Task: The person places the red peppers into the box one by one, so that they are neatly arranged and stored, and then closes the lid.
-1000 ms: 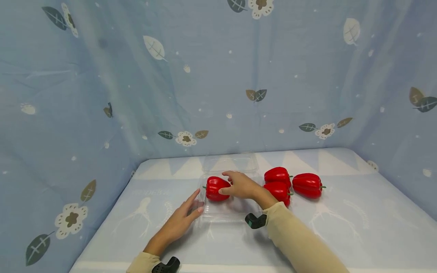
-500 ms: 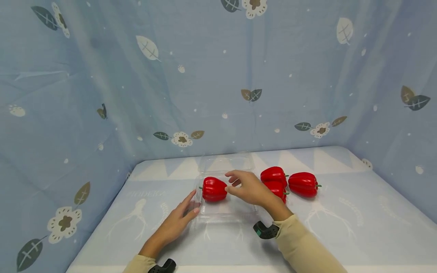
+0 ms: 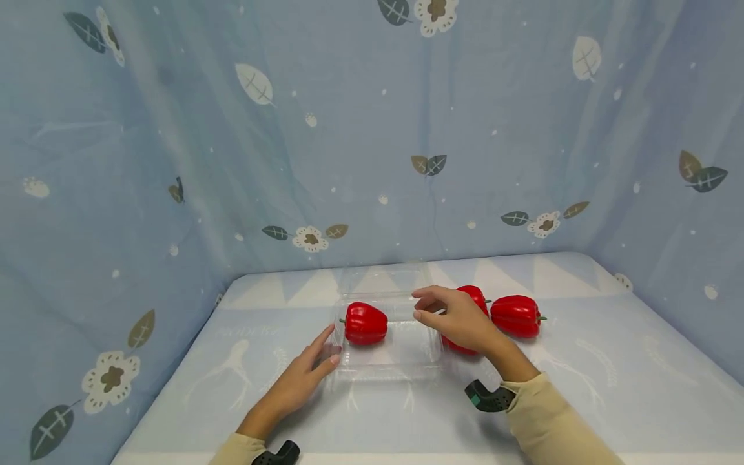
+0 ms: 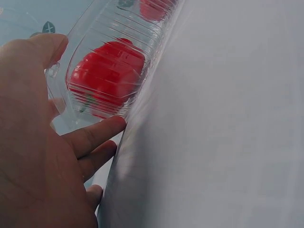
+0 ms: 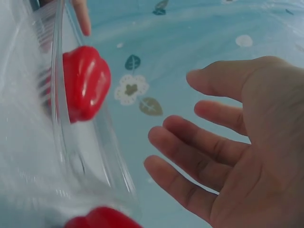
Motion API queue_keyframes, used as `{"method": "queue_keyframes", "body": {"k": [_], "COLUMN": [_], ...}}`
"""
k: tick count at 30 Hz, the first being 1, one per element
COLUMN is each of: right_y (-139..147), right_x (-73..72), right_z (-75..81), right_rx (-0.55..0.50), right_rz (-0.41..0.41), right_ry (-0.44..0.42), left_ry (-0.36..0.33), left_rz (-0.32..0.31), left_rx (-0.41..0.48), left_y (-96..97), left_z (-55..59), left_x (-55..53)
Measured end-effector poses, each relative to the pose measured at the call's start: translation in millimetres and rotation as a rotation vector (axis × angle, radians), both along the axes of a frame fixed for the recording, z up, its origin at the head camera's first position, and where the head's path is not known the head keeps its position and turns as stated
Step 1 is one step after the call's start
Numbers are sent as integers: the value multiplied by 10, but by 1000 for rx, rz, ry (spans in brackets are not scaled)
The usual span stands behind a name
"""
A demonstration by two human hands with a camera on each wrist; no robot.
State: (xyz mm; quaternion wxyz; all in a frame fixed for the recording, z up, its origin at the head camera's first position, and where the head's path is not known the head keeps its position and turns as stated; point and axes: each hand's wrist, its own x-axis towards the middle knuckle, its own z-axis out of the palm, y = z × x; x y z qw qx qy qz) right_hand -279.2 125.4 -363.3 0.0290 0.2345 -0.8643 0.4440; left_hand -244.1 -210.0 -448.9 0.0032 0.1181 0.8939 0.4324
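A red bell pepper [image 3: 365, 324] lies in the left half of a clear plastic clamshell box [image 3: 409, 345], its green stem pointing left. Beside the box's left end, my left hand [image 3: 299, 381] rests with fingers extended; in the left wrist view its fingertips are right at the clear wall [image 4: 102, 28]. My right hand [image 3: 462, 323] hovers over the box's right end with loosely bent fingers and nothing in them, as the right wrist view also shows. Behind it, two red bell peppers, one of them farther back [image 3: 475, 296], are partly hidden.
The box's clear lid [image 3: 383, 279] lies folded back toward the curtain. Another red bell pepper [image 3: 519, 316] lies to the right on the pale tablecloth [image 3: 628, 361]. A blue patterned curtain [image 3: 349, 129] encloses the table at the back and sides.
My right hand has let go of the bell pepper in the box and moved right, toward the other peppers. My left hand stays at the box's left end.
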Motion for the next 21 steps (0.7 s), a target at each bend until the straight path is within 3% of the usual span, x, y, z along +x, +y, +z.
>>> {"method": "queue_keyframes", "body": {"k": [6,21], "right_y": [217,724], "right_x": [-10,27], "right_z": [-20,-56], "right_rx": [-11,-26], "right_rz": [-21,-166], "right_ry": [44,14], "left_ry": [-24,-6], "left_rz": [10,11], "left_rx": [-4,-1], "left_y": [13,35], "left_z": [33,50], "left_x": [7,19]}}
